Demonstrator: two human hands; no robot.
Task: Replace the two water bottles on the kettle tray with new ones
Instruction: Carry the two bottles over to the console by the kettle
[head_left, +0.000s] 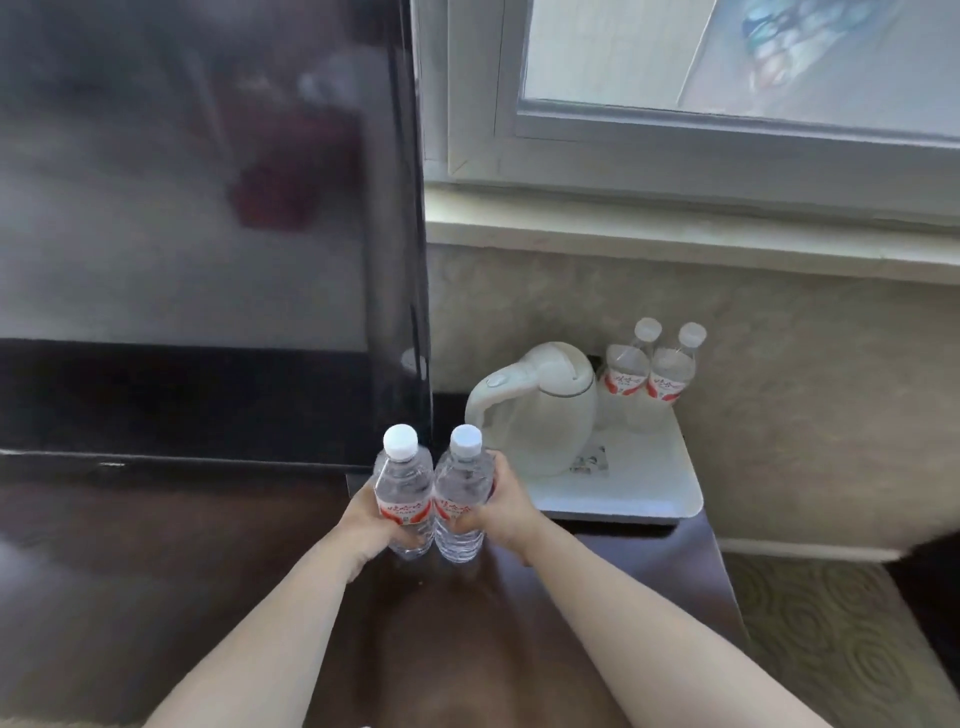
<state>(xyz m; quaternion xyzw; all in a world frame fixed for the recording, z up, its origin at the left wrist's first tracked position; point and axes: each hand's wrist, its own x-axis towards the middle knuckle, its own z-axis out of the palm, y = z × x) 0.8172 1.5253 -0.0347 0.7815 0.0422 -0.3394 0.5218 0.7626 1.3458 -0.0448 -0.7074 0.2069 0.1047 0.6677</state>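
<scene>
Two clear water bottles with white caps and red labels stand side by side on the dark wooden desk. My left hand (363, 525) grips the left bottle (405, 488); my right hand (501, 512) grips the right bottle (462, 493). Behind them to the right lies a white tray (649, 488) carrying a white kettle (540, 410). Two more bottles of the same kind, one (631, 376) beside the other (672, 379), stand upright at the tray's back right corner, partly behind the kettle.
A large black TV screen (208, 234) rises directly behind my left hand. The dark desk (156, 571) ends on the right near the tray; patterned carpet (831, 623) lies beyond. A window sill (675, 234) and wall back the tray. A small paper card (589, 460) lies on the tray.
</scene>
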